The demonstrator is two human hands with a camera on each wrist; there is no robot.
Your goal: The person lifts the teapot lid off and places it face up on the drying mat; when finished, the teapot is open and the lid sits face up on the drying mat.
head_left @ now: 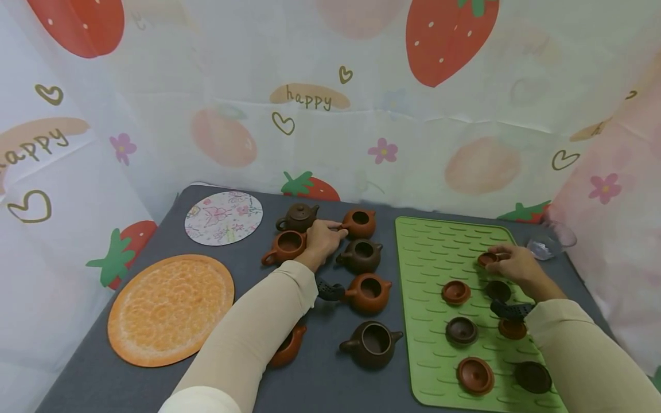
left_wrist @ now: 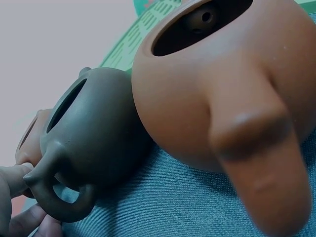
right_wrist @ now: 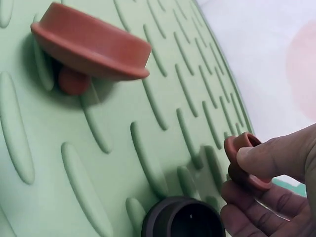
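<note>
At the back of the table my left hand (head_left: 322, 240) pinches the handle of a red-brown teapot (head_left: 360, 223), whose top is uncovered. In the left wrist view that teapot (left_wrist: 33, 136) is mostly hidden behind a dark teapot (left_wrist: 106, 118), with a larger-looking red-brown teapot (left_wrist: 187, 108) in front. Over the green mat (head_left: 434, 367), my right hand (head_left: 516, 267) holds a small red-brown teapot lid (head_left: 488, 259) between thumb and fingers. The right wrist view shows this lid (right_wrist: 247, 160) tilted, near a dark lid (right_wrist: 190, 219). Another red-brown lid (right_wrist: 91, 44) lies knob down.
Several lidless teapots stand mid-table, including a dark one (head_left: 373, 344) and a red-brown one (head_left: 369, 293). A dark teapot (head_left: 300, 217) at the back wears its lid. Two round mats, orange (head_left: 170, 310) and patterned (head_left: 224, 218), lie left. A clear object (head_left: 544, 244) stands right.
</note>
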